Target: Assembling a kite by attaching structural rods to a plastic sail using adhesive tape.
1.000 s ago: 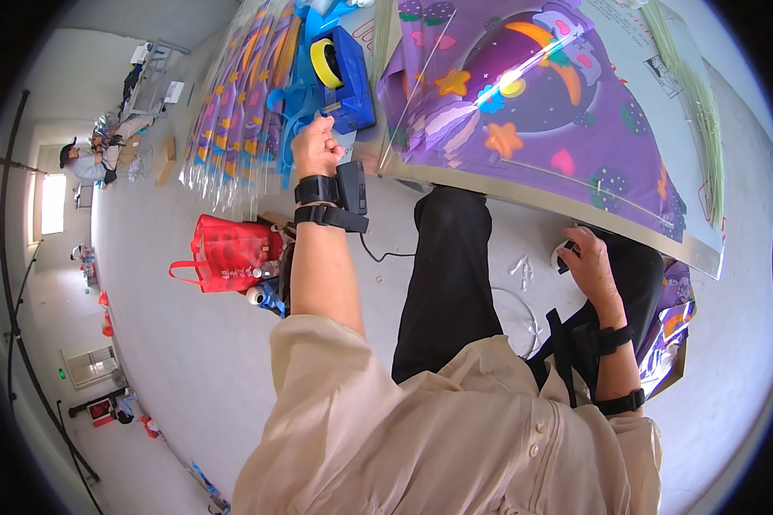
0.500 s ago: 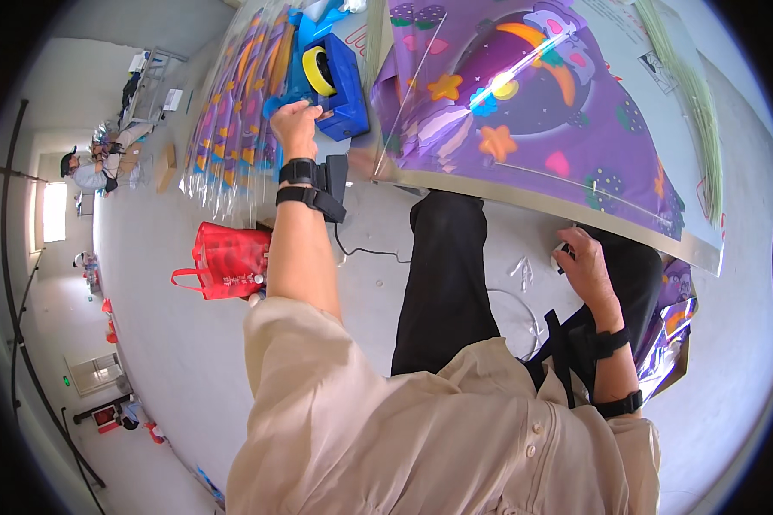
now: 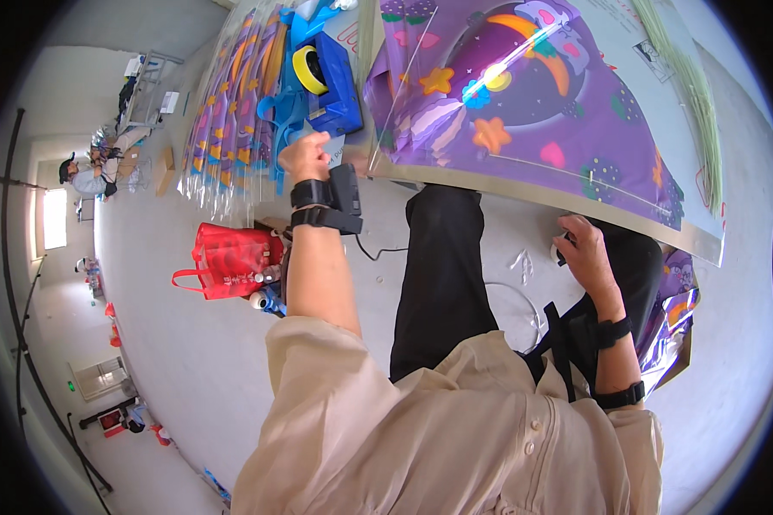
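At the table's near edge my left hand [image 3: 306, 156] is closed, its fingertips pinched together just in front of a blue tape dispenser [image 3: 342, 110]. Whatever it pinches, if anything, is too small to make out. A yellow-rimmed roll of tape [image 3: 310, 70] sits in the dispenser. Lower at the right, beside my knee, my right hand [image 3: 586, 254] curls round a small white and black round thing [image 3: 556, 255], mostly hidden by the fingers. A shiny purple printed film sheet [image 3: 524, 142] with stars and a moon lies on the table between and beyond my hands.
Clear-wrapped purple printed pieces [image 3: 239, 112] lie left of the dispenser, with blue ribbon [image 3: 285, 107] beside them. Pale green thin strands [image 3: 691, 103] run along the right. A red bag [image 3: 232, 260] stands on the floor at left. Another person [image 3: 103, 167] sits farther off.
My left hand has come away from the front of the tape dispenser, back toward me, its fingers curled closer. My right hand has stayed nearly in place.
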{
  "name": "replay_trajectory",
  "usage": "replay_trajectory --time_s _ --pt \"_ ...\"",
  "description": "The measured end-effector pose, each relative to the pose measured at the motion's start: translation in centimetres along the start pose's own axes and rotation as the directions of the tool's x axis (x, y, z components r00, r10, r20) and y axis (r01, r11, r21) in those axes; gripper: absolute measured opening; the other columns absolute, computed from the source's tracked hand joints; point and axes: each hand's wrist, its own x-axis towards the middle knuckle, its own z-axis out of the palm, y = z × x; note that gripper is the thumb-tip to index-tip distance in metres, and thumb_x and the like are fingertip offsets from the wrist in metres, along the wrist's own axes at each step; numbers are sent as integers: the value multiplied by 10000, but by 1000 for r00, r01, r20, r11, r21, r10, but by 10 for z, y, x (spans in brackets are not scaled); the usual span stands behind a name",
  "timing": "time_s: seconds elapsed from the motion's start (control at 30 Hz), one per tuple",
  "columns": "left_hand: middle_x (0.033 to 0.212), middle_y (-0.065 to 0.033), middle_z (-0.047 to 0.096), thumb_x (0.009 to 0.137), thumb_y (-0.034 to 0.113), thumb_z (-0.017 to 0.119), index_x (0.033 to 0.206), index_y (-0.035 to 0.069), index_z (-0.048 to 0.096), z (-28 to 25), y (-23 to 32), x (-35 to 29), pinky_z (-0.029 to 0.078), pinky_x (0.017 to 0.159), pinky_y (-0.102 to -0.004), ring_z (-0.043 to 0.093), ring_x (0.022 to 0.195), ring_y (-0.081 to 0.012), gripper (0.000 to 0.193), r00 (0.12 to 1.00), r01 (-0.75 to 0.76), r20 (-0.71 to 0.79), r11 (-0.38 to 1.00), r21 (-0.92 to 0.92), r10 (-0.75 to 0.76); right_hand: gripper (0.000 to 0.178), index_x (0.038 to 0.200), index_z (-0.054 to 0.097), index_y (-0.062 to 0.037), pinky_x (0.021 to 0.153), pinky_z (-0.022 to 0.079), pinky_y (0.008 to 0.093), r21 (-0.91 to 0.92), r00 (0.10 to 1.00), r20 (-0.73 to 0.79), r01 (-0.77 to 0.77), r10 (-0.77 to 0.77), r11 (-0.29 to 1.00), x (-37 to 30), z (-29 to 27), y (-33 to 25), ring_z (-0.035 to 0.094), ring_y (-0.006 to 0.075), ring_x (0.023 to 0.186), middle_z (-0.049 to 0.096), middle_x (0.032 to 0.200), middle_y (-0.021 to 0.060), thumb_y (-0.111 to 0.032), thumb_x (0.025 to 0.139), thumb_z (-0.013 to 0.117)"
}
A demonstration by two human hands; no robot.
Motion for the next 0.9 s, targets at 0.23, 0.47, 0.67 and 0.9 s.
replay_trajectory --time_s 0.23,0.47,0.67,0.9 --pt "756 -125 623 766 26 638 808 21 556 12 -53 -95 394 476 -224 487 540 -108 92 924 177 368 970 -165 -106 258 934 593 43 724 478 390 12 999 -24 -38 38 999 -8 -10 -3 589 375 832 607 881 207 -38 692 637" --pt "956 -206 624 840 43 545 919 68 505 89 -61 -228 390 473 -217 503 581 -120 92 564 217 826 961 -171 20 148 747 592 10 604 455 412 -205 989 86 -99 119 974 -33 -20 7 573 373 688 574 675 191 -133 723 623" --pt "968 -232 613 875 64 503 930 43 466 155 -97 -282 339 393 -203 482 490 -116 69 425 258 901 966 -34 -82 149 722 591 -5 606 465 411 -254 979 21 -190 202 948 -48 -43 10 582 358 684 585 658 169 -148 738 627" --pt "965 -233 614 895 83 468 922 43 456 174 -120 -294 303 372 -209 459 472 -107 50 410 241 900 969 49 -148 162 672 559 -4 637 480 442 -185 964 -139 -249 225 951 -34 -55 22 596 366 742 591 672 180 -142 719 629"
